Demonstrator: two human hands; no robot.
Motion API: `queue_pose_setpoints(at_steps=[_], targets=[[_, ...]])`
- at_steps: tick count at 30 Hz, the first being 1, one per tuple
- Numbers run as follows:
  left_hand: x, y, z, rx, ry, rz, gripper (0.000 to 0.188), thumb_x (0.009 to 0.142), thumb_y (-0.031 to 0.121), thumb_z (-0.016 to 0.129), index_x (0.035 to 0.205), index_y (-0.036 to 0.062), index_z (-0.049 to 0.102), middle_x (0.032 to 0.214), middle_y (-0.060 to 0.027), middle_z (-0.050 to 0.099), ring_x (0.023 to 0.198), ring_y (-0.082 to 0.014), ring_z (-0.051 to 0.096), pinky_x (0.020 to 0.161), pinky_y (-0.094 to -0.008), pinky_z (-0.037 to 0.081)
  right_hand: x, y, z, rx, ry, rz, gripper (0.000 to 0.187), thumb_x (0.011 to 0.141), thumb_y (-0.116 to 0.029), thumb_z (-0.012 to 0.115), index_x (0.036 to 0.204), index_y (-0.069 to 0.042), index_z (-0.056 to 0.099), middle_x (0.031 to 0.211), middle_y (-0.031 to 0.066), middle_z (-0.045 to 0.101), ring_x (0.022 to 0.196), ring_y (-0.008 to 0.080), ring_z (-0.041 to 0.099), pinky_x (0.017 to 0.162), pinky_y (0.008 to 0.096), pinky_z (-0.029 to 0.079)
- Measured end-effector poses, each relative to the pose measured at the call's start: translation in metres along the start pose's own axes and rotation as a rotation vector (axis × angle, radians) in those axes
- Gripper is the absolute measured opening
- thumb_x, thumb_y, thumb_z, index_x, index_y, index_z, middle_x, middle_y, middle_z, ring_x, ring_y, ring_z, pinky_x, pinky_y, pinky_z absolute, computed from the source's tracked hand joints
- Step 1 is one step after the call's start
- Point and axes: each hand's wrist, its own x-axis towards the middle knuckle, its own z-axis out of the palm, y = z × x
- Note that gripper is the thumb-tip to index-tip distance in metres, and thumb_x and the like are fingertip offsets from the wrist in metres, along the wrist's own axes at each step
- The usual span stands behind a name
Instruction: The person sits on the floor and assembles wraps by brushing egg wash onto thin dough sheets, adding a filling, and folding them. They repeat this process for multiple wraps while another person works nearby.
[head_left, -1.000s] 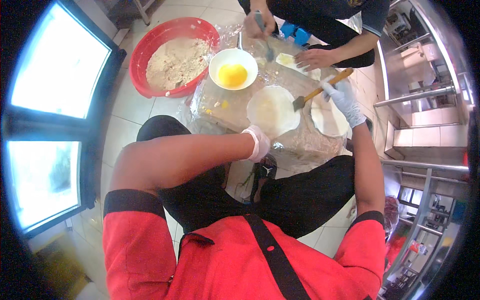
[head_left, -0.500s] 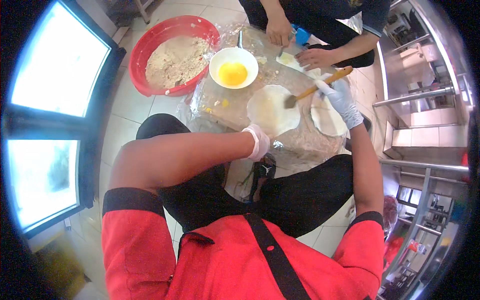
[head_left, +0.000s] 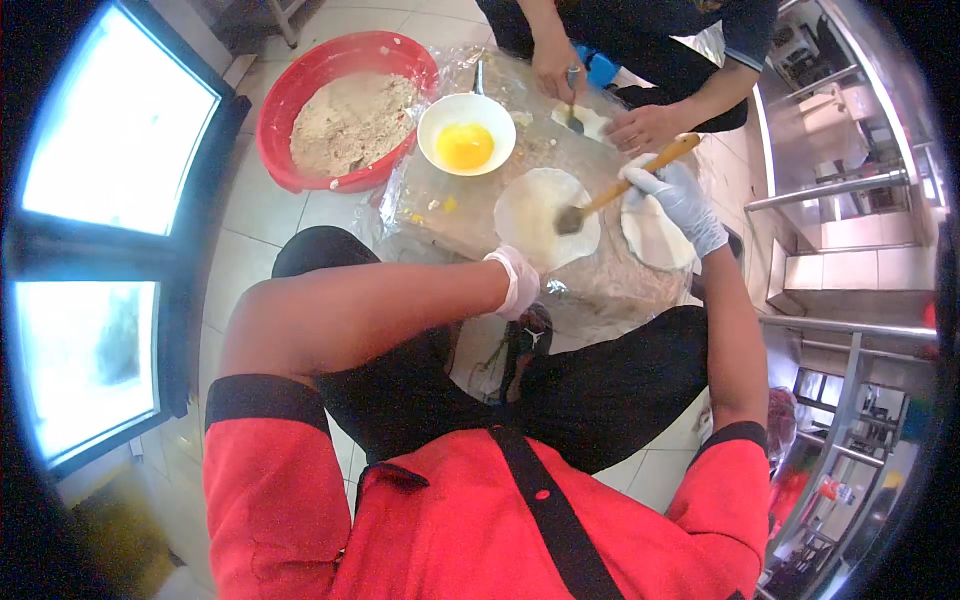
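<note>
Film-covered table (head_left: 437, 230): one red tub (head_left: 278, 160) at its left, one white bowl (head_left: 440, 115); left hand (head_left: 515, 285), grip hidden, at one dough round's (head_left: 528, 215) near edge; one brush (head_left: 614, 191) over that round, clamped in the right hand (head_left: 682, 205), near a second round (head_left: 650, 238).

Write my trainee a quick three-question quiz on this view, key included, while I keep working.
1. Multiple choice: what does the wearer's gloved right hand hold?
a) a rolling pin
b) a wooden-handled brush
c) a metal ladle

2. True or false: the red basin stands to the left of the white bowl with yellow contents.

3. Short answer: which of the wearer's hands is at the near edge of the pale round sheet beneath the brush head?

Key: 1. b; 2. true; 3. the left hand.
</note>
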Motion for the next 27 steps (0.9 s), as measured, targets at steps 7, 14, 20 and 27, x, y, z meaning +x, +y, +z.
queue_pose_setpoints(at_steps=[7, 14, 20, 27], targets=[[0.002, 0.008, 0.002, 0.027, 0.117, -0.096, 0.043, 0.077, 0.028, 0.071, 0.116, 0.0090, 0.071, 0.118, -0.0075, 0.070, 0.107, -0.0274, 0.068, 0.079, -0.0424, 0.055, 0.005, 0.016, -0.012, -0.324, 0.012, 0.069, 0.030, 0.094, -0.030, 0.063, 0.090, -0.001, 0.066, 0.074, 0.0031, 0.066, 0.063, 0.0100, 0.061, 0.061, 0.0284, 0.049], [0.005, 0.008, 0.003, 0.046, 0.088, -0.084, 0.041, 0.076, 0.027, 0.072, 0.113, 0.0121, 0.073, 0.116, -0.0072, 0.071, 0.103, -0.0271, 0.069, 0.077, -0.0424, 0.055, -0.001, -0.044, 0.010, 0.079, 0.155, -0.170, 0.019, 0.098, -0.020, 0.060, 0.093, -0.003, 0.068, 0.073, -0.0015, 0.060, 0.067, 0.0054, 0.057, 0.062, 0.0221, 0.046], [0.011, 0.008, 0.007, 0.028, 0.203, -0.053, 0.039, 0.075, 0.032, 0.072, 0.106, 0.0080, 0.075, 0.105, -0.0115, 0.073, 0.098, -0.0303, 0.070, 0.075, -0.0458, 0.056, 0.035, -0.083, 0.098, 0.013, 0.185, -0.579, 0.014, 0.093, -0.016, 0.066, 0.102, -0.005, 0.069, 0.085, 0.0033, 0.068, 0.075, 0.0125, 0.065, 0.070, 0.0282, 0.052], [0.031, 0.002, 0.013, 0.027, 0.073, 0.043, 0.035, 0.073, 0.031, 0.072, 0.100, 0.0105, 0.077, 0.100, -0.0115, 0.074, 0.091, -0.0318, 0.071, 0.072, -0.0467, 0.055, 0.088, -0.107, 0.180, -0.776, 0.170, -0.788, 0.009, 0.083, -0.015, 0.062, 0.087, -0.012, 0.068, 0.081, 0.0115, 0.069, 0.073, 0.0329, 0.069, 0.063, 0.0435, 0.055]])
